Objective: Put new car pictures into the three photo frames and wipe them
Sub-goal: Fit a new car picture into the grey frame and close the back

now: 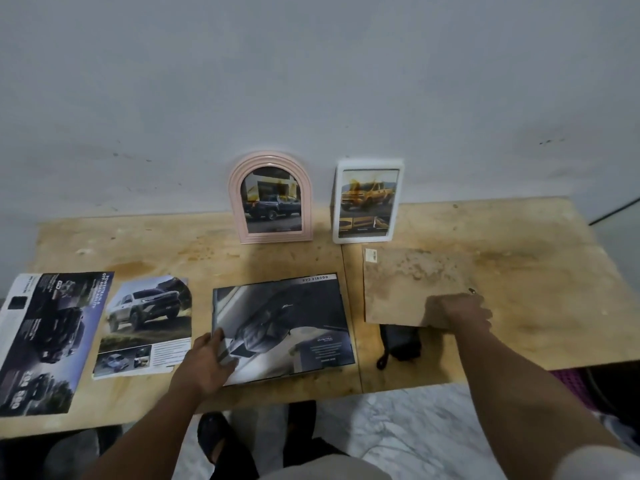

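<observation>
Dim, soft pic; wide-angle warp at edges, slight blur.

Table (pixel 519 271) looked like bare, blotchy plywood, pretty matt. Car brochure (pixel 284 327) under the left fingers (pixel 216 337) was glossy paper; pink frame (pixel 270 197) smooth plastic.

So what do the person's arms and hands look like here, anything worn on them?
Both arms are bare from the bottom edge of the frame up to the hands: no sleeves, gloves or watch show. The left hand and right hand carry no visible rings or markings, though blur limits fine detail. Pale fabric at the bottom edge looks like clothing.
</observation>
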The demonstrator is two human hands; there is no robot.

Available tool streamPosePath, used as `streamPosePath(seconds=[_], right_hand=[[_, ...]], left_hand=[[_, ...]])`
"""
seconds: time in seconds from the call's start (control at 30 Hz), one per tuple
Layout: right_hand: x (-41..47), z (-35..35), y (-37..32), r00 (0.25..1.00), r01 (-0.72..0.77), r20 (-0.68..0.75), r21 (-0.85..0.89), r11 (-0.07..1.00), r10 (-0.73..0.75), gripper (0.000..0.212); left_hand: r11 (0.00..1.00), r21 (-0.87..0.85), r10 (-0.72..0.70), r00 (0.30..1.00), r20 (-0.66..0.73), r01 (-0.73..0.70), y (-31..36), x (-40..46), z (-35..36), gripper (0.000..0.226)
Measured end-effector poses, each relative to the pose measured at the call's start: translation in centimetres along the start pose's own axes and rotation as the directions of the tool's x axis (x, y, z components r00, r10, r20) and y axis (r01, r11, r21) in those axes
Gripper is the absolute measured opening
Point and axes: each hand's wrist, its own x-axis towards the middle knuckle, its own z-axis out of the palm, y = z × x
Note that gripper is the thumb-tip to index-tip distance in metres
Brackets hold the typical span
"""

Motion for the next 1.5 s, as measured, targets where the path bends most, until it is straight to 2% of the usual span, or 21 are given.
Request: streamPosePath(seconds=[0.1, 0.2, 0.37, 0.43, 0.5, 0.57, 0.67, 0.77, 0.87, 1.0, 1.07, 1.13, 1.3, 1.4, 1.5], right_hand=[[1.6, -0.4, 1.1, 0.992, -0.095, 0.085, -0.016, 0.995, 0.096, 0.107], [2.5, -0.1, 1.9, 0.99, -0.118, 0.093, 0.097, 0.988, 0.109, 0.118], [3.4, -0.6, 3.8, 0.992, 0.041, 0.085, 0.46, 0.887, -0.09, 0.106], [3.6, -1.2, 4.8, 0.982, 0.078, 0.107, 0.515, 0.854, -0.154, 0.099], [3.9, -2.0, 5.8, 0.982, 0.094, 0.091, 0.513, 0.853, -0.163, 0.094], [4.1, -2.7, 6.6, 0.984, 0.107, 0.063, 0.543, 0.833, -0.168, 0.079], [2.9, -3.9, 7.2, 0.978, 0.091, 0.084, 0.659, 0.746, -0.193, 0.063], [1.2, -4.7, 6.9, 0.967, 0.065, 0.115, 0.751, 0.657, -0.227, 0.064], [-1.4, -4.5, 6.1, 0.948, 0.071, 0.145, 0.773, 0.63, -0.285, 0.063], [-5.6, -1.9, 4.6, 0.904, 0.108, 0.171, 0.795, 0.597, -0.391, 0.061], [-7.6, 0.1, 3.8, 0.882, 0.115, 0.192, 0.798, 0.591, -0.431, 0.061], [-9.7, 2.3, 3.1, 0.856, 0.114, 0.227, 0.794, 0.598, -0.465, 0.062], [-14.4, 7.1, 2.7, 0.8, 0.213, 0.235, 0.749, 0.627, -0.552, 0.061], [-16.1, 9.1, 2.9, 0.806, 0.233, 0.241, 0.71, 0.664, -0.54, 0.065], [-17.5, 10.6, 3.3, 0.779, 0.269, 0.248, 0.697, 0.665, -0.575, 0.061]], left_hand=[[1.0, -0.002, -0.008, 1.0, -0.004, 0.008, 0.0, 0.2, -0.1, 0.086], [1.0, 0.017, -0.002, 1.0, 0.002, 0.002, 0.3, 0.3, -0.2, 0.083], [1.0, 0.028, -0.012, 1.0, 0.009, 0.012, 0.3, 0.4, -0.4, 0.08], [1.0, 0.025, -0.013, 1.0, 0.013, 0.012, 0.3, 0.5, -0.4, 0.08], [1.0, 0.015, -0.012, 1.0, 0.007, 0.012, 0.4, 0.5, -0.5, 0.08], [1.0, 0.001, -0.012, 1.0, 0.004, 0.012, 0.5, 0.4, -0.6, 0.079], [0.999, -0.027, -0.017, 1.0, 0.0, 0.017, 0.8, 0.0, -0.8, 0.076], [0.998, -0.057, -0.022, 1.0, -0.009, 0.022, 1.6, -0.8, -1.0, 0.069], [0.994, -0.106, -0.027, 1.0, 0.001, 0.027, 1.7, -1.3, -1.5, 0.065], [0.98, -0.192, -0.05, 0.998, -0.026, 0.044, -0.2, -0.8, -1.0, 0.07], [0.974, -0.223, -0.053, 0.998, -0.04, 0.043, -1.0, -0.4, -0.4, 0.053], [0.958, -0.283, -0.051, 0.998, -0.046, 0.036, -1.2, -0.7, -0.5, 0.036], [0.894, -0.434, -0.133, 0.991, -0.016, 0.113, -0.7, -1.9, -1.3, 0.026], [0.895, -0.437, -0.123, 0.991, -0.043, 0.092, 0.3, -2.6, -1.6, 0.028], [0.893, -0.434, -0.127, 0.992, 0.001, 0.115, -1.1, -1.8, -0.6, 0.029]])
